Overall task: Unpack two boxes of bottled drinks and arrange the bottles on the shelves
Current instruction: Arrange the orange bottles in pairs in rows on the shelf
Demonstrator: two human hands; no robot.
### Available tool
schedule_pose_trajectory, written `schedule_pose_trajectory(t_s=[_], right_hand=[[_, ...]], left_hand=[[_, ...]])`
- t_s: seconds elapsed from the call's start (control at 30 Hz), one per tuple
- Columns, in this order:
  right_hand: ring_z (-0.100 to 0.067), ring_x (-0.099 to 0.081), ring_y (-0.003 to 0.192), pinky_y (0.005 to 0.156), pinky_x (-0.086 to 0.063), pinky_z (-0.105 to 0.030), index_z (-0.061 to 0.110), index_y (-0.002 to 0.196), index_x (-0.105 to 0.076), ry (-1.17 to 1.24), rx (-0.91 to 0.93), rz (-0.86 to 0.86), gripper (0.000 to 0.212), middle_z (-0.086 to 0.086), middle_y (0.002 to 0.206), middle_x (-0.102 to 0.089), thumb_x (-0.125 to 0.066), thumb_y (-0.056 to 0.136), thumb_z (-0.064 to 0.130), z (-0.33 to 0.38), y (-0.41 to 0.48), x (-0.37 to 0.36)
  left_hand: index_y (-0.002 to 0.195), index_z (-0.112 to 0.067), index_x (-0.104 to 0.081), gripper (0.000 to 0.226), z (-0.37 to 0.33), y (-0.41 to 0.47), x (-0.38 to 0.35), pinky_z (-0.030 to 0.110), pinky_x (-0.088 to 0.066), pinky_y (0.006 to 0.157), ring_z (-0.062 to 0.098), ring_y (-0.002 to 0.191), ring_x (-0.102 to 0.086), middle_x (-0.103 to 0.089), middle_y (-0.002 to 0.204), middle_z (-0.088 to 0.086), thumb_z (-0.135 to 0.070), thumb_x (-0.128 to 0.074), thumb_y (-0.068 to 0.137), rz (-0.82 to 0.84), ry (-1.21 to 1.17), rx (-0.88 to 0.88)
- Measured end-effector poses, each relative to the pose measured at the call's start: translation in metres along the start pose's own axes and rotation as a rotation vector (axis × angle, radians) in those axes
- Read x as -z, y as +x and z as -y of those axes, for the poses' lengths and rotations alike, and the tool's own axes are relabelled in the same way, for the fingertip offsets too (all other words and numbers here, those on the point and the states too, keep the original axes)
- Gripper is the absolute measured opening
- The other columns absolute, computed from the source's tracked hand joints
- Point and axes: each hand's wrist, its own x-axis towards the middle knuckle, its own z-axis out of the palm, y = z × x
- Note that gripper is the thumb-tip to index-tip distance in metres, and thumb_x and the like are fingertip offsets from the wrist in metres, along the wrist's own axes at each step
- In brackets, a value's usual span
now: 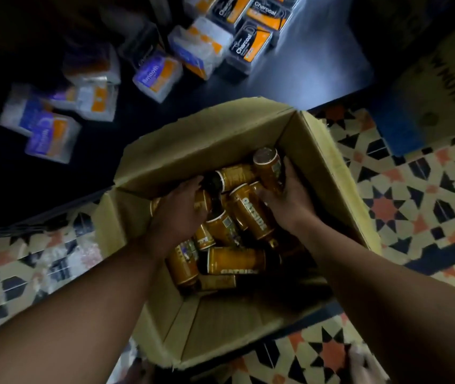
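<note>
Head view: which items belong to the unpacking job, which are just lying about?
Job: cardboard box, loose bottles inside it, held bottle gripped by right hand, left hand among them.
Lying about: Charcoal packs, Smooth packs on dark surface.

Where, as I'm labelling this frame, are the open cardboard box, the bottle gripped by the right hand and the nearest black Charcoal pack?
cardboard box (193,139): head view, on its far flap.
gripped bottle (269,170): head view, on its brown side.
Charcoal pack (250,44): head view, on its printed front.
</note>
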Motion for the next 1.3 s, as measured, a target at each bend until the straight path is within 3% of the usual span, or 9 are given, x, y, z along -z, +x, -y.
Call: schedule_pose_trajectory(t_s=[0.13, 0.23, 0.43, 0.6, 0.77, 0.93, 1.0, 1.2, 1.3], right_hand=[[-0.029, -0.020, 0.153, 0.125, -0.021, -0.051, 0.045, 0.161, -0.009, -0.102, 0.025, -0.144, 0.087, -0.001, 0.167, -0.018, -0.066, 0.097, 0.038, -0.012, 0.023, -0.027], [-0.024, -0.021, 0.150, 0.123, -0.017, -0.045, 0.035, 0.155, -0.035, -0.184, 0.114, -0.246, 0.069, 0.002, 0.162, -0.032, -0.068, 0.095, 0.035, -0.015, 0.027, -0.035], [-0.020, -0.055, 0.125, 0.102, -0.050, -0.055, 0.052, 0.130, -0.039, 0.120, 0.110, -0.144, 0.061, 0.010, 0.136, -0.054, -0.079, 0.085, 0.041, -0.012, 0.008, -0.023], [-0.010, -0.059, 0.121, 0.099, -0.055, -0.051, 0.059, 0.131, -0.038, 0.211, 0.214, -0.036, 0.059, 0.015, 0.132, -0.056, -0.075, 0.087, 0.048, 0.009, -0.028, -0.001], [-0.013, -0.063, 0.117, 0.096, -0.056, -0.051, 0.054, 0.137, -0.041, 0.257, 0.223, -0.029, 0.063, 0.015, 0.128, -0.060, -0.071, 0.083, 0.062, 0.041, -0.080, 0.030], [-0.011, -0.071, 0.106, 0.092, -0.061, -0.047, 0.039, 0.143, -0.045, 0.416, 0.150, 0.059, 0.056, 0.010, 0.119, -0.068, -0.072, 0.095, 0.033, 0.087, -0.142, 0.072], [-0.011, -0.071, 0.103, 0.088, -0.062, -0.044, 0.037, 0.143, -0.042, 0.447, 0.143, 0.102, 0.058, 0.005, 0.122, -0.066, -0.072, 0.095, 0.024, 0.109, -0.173, 0.094], [-0.008, -0.071, 0.101, 0.080, -0.064, -0.040, 0.046, 0.130, -0.043, 0.403, 0.274, 0.135, 0.053, 0.010, 0.119, -0.063, -0.075, 0.091, 0.029, 0.188, -0.279, 0.174], [-0.010, -0.069, 0.099, 0.079, -0.064, -0.043, 0.067, 0.120, -0.045, 0.347, 0.331, 0.089, 0.052, 0.020, 0.116, -0.056, -0.078, 0.085, 0.047, 0.236, -0.342, 0.214]], left_hand=[[0.155, -0.036, -0.026, 0.080, 0.003, 0.014, -0.008, 0.051, -0.024, 0.112, 0.026, 0.142, -0.039, -0.046, 0.153, -0.002, -0.038, -0.071, 0.089, 0.041, 0.246, 0.052], [0.147, -0.033, -0.041, 0.070, 0.004, 0.013, -0.006, 0.050, -0.032, 0.113, 0.025, 0.136, -0.047, -0.054, 0.145, -0.003, -0.036, -0.075, 0.086, 0.012, 0.115, 0.071], [0.128, -0.028, -0.055, 0.053, -0.006, -0.010, 0.015, 0.025, -0.044, 0.092, 0.001, 0.106, -0.056, -0.059, 0.109, -0.022, -0.018, -0.080, 0.083, -0.065, -0.266, 0.010], [0.125, -0.037, -0.055, 0.057, -0.026, -0.040, 0.034, -0.002, -0.040, 0.080, -0.022, 0.105, -0.053, -0.061, 0.112, -0.030, -0.014, -0.083, 0.081, -0.158, -0.502, -0.016], [0.116, -0.054, -0.055, 0.061, -0.061, -0.079, 0.071, 0.016, -0.046, 0.094, -0.009, 0.115, -0.058, -0.065, 0.120, -0.027, -0.018, -0.086, 0.079, -0.186, -0.624, -0.005], [0.119, -0.041, -0.052, 0.061, -0.104, -0.132, 0.126, -0.005, -0.039, 0.078, -0.029, 0.097, -0.053, -0.059, 0.112, -0.028, -0.009, -0.085, 0.079, -0.194, -0.661, -0.024], [0.122, -0.039, -0.053, 0.061, -0.120, -0.158, 0.151, -0.004, -0.040, 0.079, -0.025, 0.101, -0.055, -0.061, 0.114, -0.024, -0.013, -0.086, 0.078, -0.215, -0.638, -0.026], [0.120, -0.050, -0.054, 0.062, -0.181, -0.247, 0.241, 0.013, -0.046, 0.092, -0.003, 0.115, -0.059, -0.064, 0.124, -0.017, -0.020, -0.087, 0.077, -0.333, -0.628, -0.041], [0.120, -0.050, -0.057, 0.062, -0.221, -0.301, 0.297, 0.026, -0.050, 0.099, 0.002, 0.115, -0.061, -0.065, 0.123, -0.016, -0.022, -0.089, 0.076, -0.418, -0.651, -0.065]])
